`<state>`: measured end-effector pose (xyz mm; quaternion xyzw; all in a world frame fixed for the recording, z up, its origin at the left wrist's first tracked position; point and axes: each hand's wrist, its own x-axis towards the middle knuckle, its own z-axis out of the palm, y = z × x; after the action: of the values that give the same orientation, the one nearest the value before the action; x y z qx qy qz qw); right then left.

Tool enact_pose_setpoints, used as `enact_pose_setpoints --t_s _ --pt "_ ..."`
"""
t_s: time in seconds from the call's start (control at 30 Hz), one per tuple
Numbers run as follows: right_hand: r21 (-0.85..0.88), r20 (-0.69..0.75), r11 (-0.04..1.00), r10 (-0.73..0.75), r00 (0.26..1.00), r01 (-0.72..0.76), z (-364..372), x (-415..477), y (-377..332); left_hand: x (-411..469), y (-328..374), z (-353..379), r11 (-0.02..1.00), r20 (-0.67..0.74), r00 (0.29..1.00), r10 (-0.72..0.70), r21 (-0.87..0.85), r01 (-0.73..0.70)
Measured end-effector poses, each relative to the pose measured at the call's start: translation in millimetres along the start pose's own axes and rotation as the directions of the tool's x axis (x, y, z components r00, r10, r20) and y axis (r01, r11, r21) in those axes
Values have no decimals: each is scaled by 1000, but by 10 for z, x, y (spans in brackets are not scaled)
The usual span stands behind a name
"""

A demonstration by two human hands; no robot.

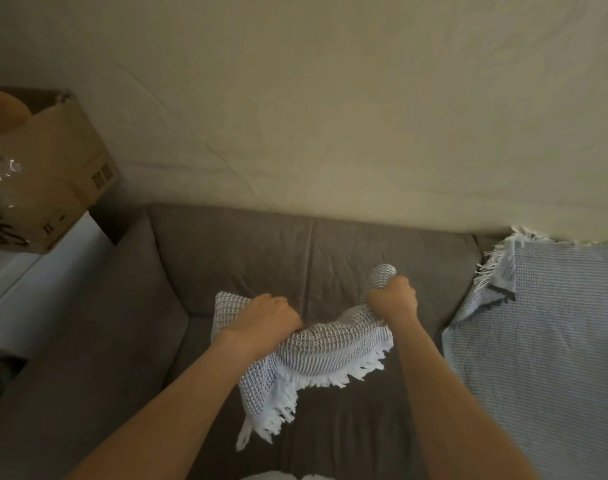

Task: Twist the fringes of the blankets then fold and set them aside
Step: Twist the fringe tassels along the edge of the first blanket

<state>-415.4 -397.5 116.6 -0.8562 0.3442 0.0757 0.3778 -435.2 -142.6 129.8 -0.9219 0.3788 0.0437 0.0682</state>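
A small grey-and-white waffle-weave blanket (325, 348) with a white fringe (333, 375) hangs bunched between my two hands above the sofa seat. My left hand (266, 315) is clenched on its left end. My right hand (394, 296) grips the right end, which sticks up past my fist. The fringe dangles below, toward me. A larger light-blue blanket (545, 341) with a white fringe at its top corner lies spread over the sofa's right side.
A grey-brown sofa (243, 258) fills the lower middle, backed by a pale wall (330, 116). At the left a cardboard box (53, 174) sits on a white surface (35, 271) beside the sofa arm.
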Motion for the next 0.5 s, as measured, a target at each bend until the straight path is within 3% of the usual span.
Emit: enact_pose_setpoints --t_s 0.13,0.23,0.33,0.43,0.5 --pt "-101 24 973 -206 978 208 110 -95 -127 71 153 69 981 -23 983 183 68 -181" --pt "-143 183 860 -463 867 489 210 -233 -311 134 164 174 959 -139 950 279 91 -268" --pt "-103 383 734 -593 708 671 290 -361 -435 172 149 196 971 -318 917 240 72 -229" --pt "1 441 750 -594 673 661 268 -311 -488 97 115 164 989 -525 841 131 11 -148" --pt "41 492 756 -584 646 653 239 -275 -495 21 64 109 990 -562 827 7 -113 -85"
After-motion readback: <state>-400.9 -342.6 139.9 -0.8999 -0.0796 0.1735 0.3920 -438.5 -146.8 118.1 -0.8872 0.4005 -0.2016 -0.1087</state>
